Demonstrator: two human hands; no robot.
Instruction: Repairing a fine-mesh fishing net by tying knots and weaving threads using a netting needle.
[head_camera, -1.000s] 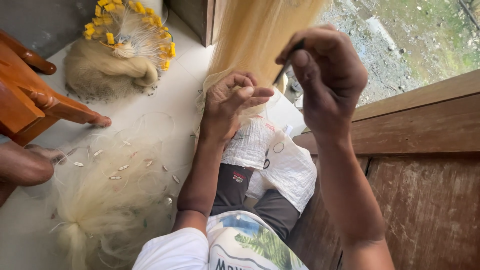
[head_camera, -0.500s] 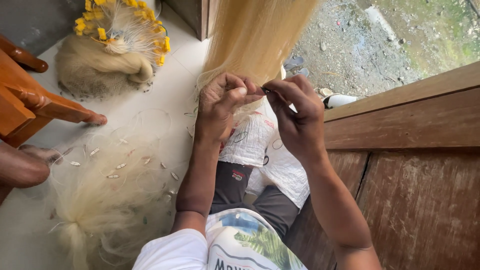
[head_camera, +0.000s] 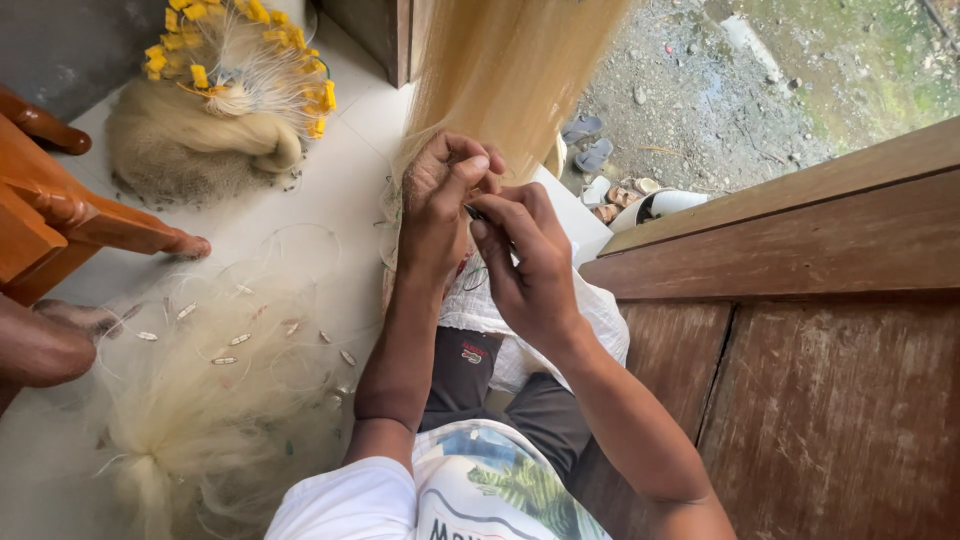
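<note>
Pale hanging net (head_camera: 505, 70) is pinched by left hand (head_camera: 440, 205) fingers, right hand (head_camera: 525, 255) fingers pinching beside them.

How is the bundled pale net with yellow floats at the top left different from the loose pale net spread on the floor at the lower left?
The bundled pale net with yellow floats is gathered into a compact heap; the loose pale net lies spread thin. The bundle carries yellow floats, the spread one small oval pieces. Both are fine pale mesh on the white floor.
</note>
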